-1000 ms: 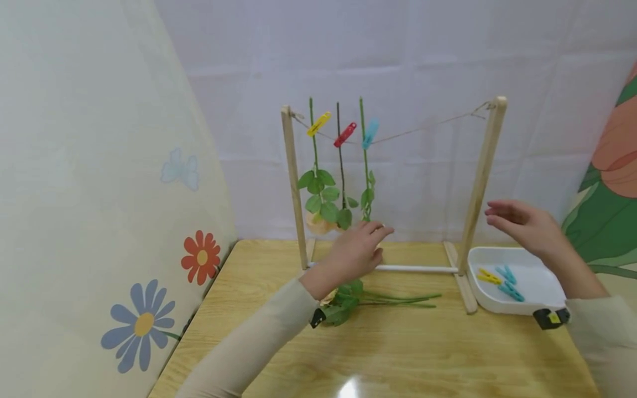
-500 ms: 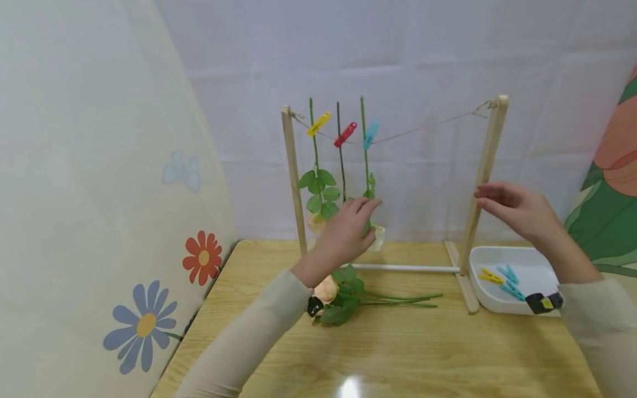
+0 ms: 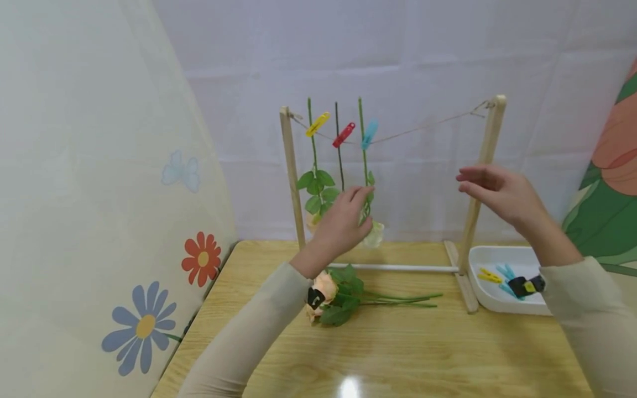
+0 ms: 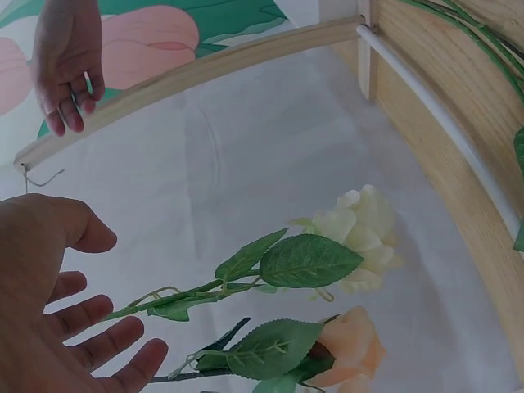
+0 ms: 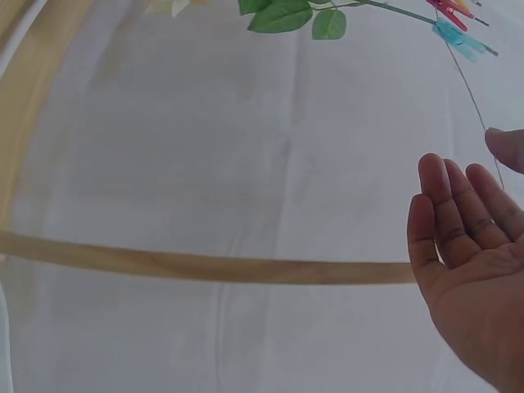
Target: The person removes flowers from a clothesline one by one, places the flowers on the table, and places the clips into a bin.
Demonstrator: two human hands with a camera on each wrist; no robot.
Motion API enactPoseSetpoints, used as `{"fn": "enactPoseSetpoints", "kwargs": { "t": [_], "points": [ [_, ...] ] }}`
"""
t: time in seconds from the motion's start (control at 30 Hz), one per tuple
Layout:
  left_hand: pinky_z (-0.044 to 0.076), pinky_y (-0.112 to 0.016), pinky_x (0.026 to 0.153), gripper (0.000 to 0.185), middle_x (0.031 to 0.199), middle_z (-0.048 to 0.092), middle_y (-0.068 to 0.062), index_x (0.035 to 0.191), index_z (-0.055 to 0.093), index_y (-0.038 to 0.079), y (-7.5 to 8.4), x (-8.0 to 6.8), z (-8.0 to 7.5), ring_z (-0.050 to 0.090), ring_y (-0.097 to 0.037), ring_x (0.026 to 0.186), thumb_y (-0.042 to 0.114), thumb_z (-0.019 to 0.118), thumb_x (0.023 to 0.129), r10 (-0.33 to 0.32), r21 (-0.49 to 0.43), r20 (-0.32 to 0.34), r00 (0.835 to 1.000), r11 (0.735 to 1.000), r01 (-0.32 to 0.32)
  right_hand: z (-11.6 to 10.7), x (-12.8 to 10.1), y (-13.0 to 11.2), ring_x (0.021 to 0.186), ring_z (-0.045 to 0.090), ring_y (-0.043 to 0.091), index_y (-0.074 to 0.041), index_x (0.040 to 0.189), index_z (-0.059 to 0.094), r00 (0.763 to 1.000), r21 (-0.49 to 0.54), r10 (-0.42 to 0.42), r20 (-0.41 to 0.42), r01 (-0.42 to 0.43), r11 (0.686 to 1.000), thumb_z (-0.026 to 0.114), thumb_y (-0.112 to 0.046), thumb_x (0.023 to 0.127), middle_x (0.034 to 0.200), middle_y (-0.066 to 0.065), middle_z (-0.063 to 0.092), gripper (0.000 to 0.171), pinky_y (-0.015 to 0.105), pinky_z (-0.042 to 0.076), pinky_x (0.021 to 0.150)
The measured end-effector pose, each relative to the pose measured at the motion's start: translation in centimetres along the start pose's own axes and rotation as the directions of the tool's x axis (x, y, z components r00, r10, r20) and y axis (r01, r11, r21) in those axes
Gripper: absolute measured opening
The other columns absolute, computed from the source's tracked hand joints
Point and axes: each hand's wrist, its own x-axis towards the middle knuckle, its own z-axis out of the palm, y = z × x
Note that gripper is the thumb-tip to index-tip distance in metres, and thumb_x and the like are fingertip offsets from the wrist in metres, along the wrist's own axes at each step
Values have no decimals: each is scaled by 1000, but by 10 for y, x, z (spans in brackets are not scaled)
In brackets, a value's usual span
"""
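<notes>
While our left hand (image 3: 339, 224) is wide and empty near the white flower (image 4: 363, 227) | right hand (image 3: 512, 196), right of it, cupped, empty | probably light, soft-petalled; we'd pinch its stem (image 3: 365, 163)

The head camera looks forward and down over the wooden tabletop (image 3: 398, 354), set farthest back, spanning the wooden rack (image 3: 484, 155), with a white tray (image 3: 497, 304) at four o'clock. The left wrist camera sits close by the left hand (image 4: 29, 278), which fills eight o'clock, and faces the white rose (image 4: 360, 237) at four; the right hand (image 4: 70, 70) shows at ten. The right wrist camera, close to its own hand at four o'clock, faces the white cloth (image 5: 205, 147), a light-blue clothespin (image 5: 458, 39) at two. Both wrist views are turned sideways and share the rack's right post.
</notes>
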Motion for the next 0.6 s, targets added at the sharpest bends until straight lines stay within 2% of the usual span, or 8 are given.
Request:
{"fn": "enactPoseSetpoints", "kwargs": {
  "t": [0.2,0.4,0.6],
  "points": [
    [45,-33,96,56,130,48,-7,139,39,11,0,6,-2,47,-22,118,22,59,88,-76,-61,1,997,995,76,6,8,-10,97,58,1,-12,125,57,1000,6,-9,-3,9,1000,62,-36,88,120,9,61,44,8,47,76],
    [41,-35,101,62,134,45,-9,143,33,10,0,13,-5,44,-23,123,24,58,89,-153,-114,21,988,982,154,8,15,-19,100,57,3,-15,127,56,1000,18,17,-9,-17,1000,61,-40,88,122,5,60,47,9,46,78],
    [44,-34,97,65,131,47,-12,143,30,5,-4,19,-5,48,-24,117,21,60,88,-163,-155,-29,986,975,157,10,24,-29,99,59,4,-12,125,58,999,87,-8,-31,11,996,62,-35,88,118,0,62,44,10,46,79]
  ]
}}
